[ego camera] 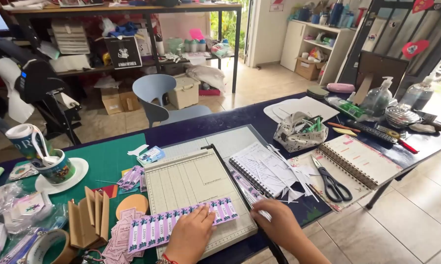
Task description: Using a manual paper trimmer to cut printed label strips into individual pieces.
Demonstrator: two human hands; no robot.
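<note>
Your hands work a strip of purple labels (181,222) on the paper trimmer (196,195) at the bottom centre of the frame.

Going left to right: a roll of tape (49,247) and folded brown cards (88,217) crowd the lower left, leaving little room beside the trimmer's left edge, which the strip overhangs. Your left hand (191,237) lies flat, fingers spread, pressing the strip onto the trimmer bed. Your right hand (274,222) is curled round the blade arm (240,195) near its handle end at the trimmer's right edge. Paper trimmings (279,171), scissors (330,181) and an open spiral notebook (362,159) fill the table right of it.
</note>
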